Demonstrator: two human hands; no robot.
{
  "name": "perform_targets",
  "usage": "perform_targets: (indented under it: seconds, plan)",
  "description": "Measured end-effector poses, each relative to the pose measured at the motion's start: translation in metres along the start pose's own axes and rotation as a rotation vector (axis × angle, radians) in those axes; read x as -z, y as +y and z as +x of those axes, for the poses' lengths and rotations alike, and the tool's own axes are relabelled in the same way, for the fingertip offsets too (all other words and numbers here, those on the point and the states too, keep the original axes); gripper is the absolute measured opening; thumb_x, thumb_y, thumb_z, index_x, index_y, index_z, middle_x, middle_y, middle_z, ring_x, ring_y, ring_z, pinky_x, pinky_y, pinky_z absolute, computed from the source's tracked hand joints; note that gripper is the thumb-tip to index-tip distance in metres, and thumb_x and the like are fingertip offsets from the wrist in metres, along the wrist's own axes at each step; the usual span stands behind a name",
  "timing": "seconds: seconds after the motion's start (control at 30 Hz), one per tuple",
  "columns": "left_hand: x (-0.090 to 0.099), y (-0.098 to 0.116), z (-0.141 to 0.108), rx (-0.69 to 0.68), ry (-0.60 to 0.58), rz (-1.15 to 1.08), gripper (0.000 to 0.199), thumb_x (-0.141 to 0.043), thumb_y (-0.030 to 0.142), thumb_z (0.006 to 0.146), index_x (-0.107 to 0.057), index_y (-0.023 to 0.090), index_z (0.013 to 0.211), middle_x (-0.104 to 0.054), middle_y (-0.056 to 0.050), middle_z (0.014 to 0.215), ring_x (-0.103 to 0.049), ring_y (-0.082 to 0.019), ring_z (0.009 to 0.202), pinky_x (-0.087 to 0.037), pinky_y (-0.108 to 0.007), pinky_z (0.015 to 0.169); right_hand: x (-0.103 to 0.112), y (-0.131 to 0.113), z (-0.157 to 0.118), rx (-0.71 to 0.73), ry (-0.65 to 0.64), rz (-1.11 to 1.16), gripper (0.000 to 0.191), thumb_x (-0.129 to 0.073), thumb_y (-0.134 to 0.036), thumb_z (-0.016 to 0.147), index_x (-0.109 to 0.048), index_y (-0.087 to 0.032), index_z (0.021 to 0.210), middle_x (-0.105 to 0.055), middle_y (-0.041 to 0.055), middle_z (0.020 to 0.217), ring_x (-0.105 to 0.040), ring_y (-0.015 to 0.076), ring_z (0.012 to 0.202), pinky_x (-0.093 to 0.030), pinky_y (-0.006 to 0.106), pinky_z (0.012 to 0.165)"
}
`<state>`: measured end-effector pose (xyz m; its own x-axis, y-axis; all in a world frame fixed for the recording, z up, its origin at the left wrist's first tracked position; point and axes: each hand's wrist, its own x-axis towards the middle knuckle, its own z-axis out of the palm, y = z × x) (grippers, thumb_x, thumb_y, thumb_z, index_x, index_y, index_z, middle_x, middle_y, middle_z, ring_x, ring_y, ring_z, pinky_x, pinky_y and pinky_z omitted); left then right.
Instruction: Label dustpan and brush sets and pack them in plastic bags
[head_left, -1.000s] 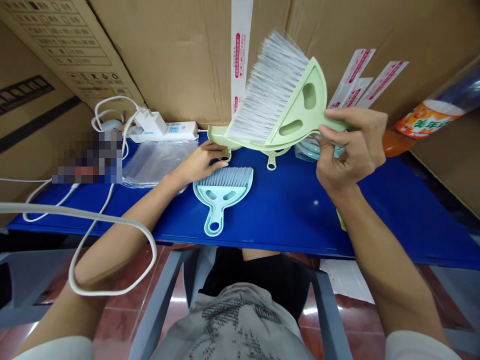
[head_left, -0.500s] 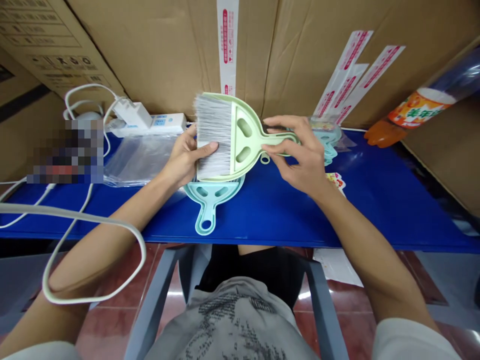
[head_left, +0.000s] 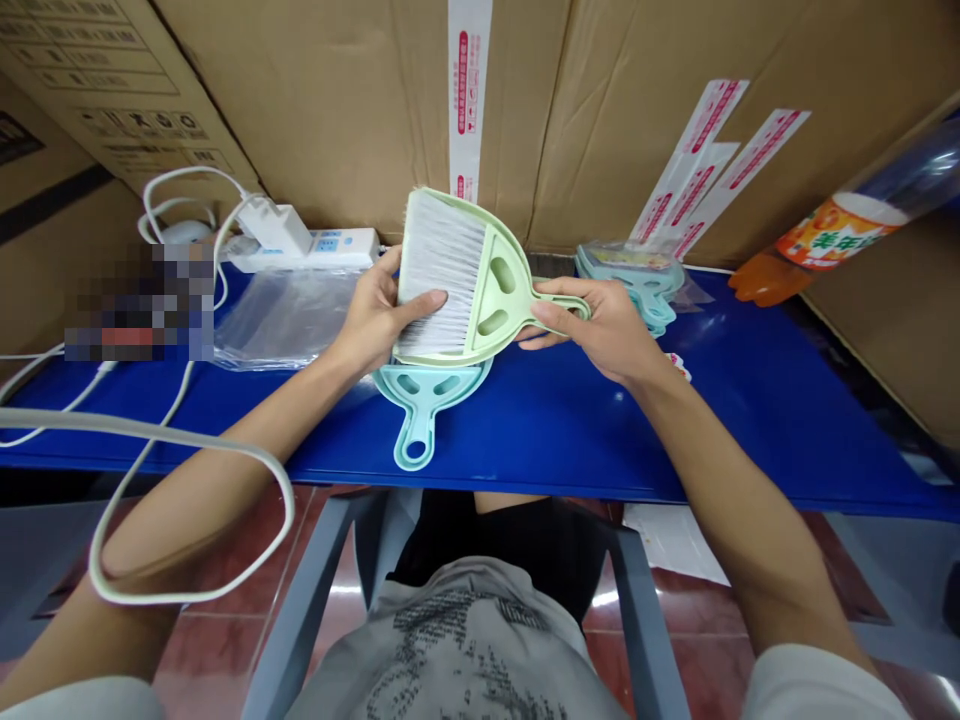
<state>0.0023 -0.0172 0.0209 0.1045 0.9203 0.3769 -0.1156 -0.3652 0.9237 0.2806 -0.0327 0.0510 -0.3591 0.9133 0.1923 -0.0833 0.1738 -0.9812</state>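
A light green brush with pale bristles [head_left: 504, 290] lies nested in a matching green dustpan [head_left: 523, 235], both raised above the blue table. My left hand [head_left: 382, 310] grips the wide end, its thumb pressed on the bristles and its other fingers behind the pan. Around the handles at the other end, my right hand [head_left: 592, 325] is closed. Beneath them on the table lies a light blue brush and dustpan set [head_left: 424, 395], its upper part hidden by the green one.
Clear plastic bags [head_left: 281, 320] lie at left, near a white power strip [head_left: 337, 245] and cables. More blue sets [head_left: 649, 285] sit at back right, beside an orange drink bottle [head_left: 817, 240]. Cardboard boxes [head_left: 360, 110] stand behind the blue table [head_left: 585, 440]. A white cable loop crosses my left forearm.
The green set has tilted, its handle end lower. My right hand has moved down and closed more fully around the handles, while my left hand keeps its hold on the wide end.
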Motion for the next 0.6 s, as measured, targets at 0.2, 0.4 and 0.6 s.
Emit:
perform_targets:
  seconds: [0.2,0.4,0.6]
  plan:
    - [0.009,-0.01,0.005,-0.097,-0.072,0.104,0.071,-0.096,0.049,0.08,-0.063,0.02,0.136,-0.077,-0.015,0.135,-0.074,-0.038,0.13,-0.062,-0.056,0.113,0.004,-0.001,0.0,-0.046,-0.011,0.012,0.056,-0.104,-0.054,0.067,-0.085,-0.017,0.103,-0.085,0.0082,0.107,-0.084,0.0249,0.089,-0.075,0.045,0.091]
    - [0.012,-0.01,0.005,-0.112,-0.12,0.118,0.071,-0.094,0.052,0.083,-0.063,0.021,0.138,-0.076,-0.015,0.137,-0.073,-0.039,0.13,-0.062,-0.057,0.112,-0.001,0.002,0.0,-0.06,0.05,0.037,0.051,-0.108,-0.049,0.061,-0.085,-0.018,0.095,-0.085,0.0068,0.107,-0.082,0.0228,0.084,-0.076,0.045,0.086]
    - [0.008,-0.001,0.002,-0.06,-0.13,0.057,0.068,-0.096,0.048,0.081,-0.066,0.019,0.136,-0.079,-0.015,0.131,-0.075,-0.039,0.128,-0.064,-0.055,0.109,0.001,0.0,0.002,-0.102,0.039,0.039,0.051,-0.108,-0.049,0.061,-0.082,-0.017,0.093,-0.084,0.0053,0.096,-0.082,0.0211,0.078,-0.075,0.041,0.083]
